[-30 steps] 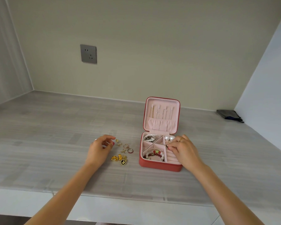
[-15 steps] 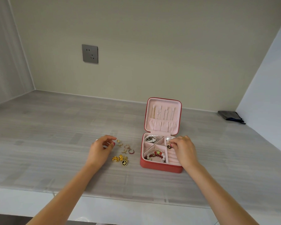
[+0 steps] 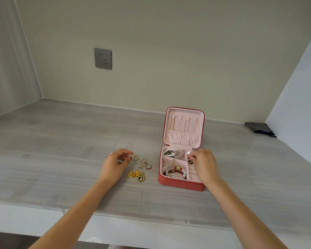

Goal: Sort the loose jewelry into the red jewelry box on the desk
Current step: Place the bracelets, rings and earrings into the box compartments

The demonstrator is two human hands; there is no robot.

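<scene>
The red jewelry box (image 3: 181,184) stands open on the desk, its pink lid (image 3: 183,139) upright with thin chains hanging in it. Inside lie a pearl bracelet (image 3: 170,152) at the back left and a red and white bead bracelet (image 3: 175,171) at the front left. My right hand (image 3: 204,165) hovers over the box's right side, fingertips pinching a black round earring (image 3: 190,161). My left hand (image 3: 115,164) rests loosely curled on the desk, holding nothing, beside the loose jewelry: gold pieces (image 3: 131,174), a matching black earring (image 3: 140,179), two rings (image 3: 148,166) and small gold studs (image 3: 136,159).
A grey wall socket (image 3: 102,58) is on the back wall. A dark pouch (image 3: 258,127) lies at the back right corner against the right wall. The grey desk (image 3: 61,150) stretches left of the jewelry; its front edge runs below my forearms.
My right hand has shifted a little toward the back of the box, and the black earring now shows under its fingertips. My left hand has stayed in place.
</scene>
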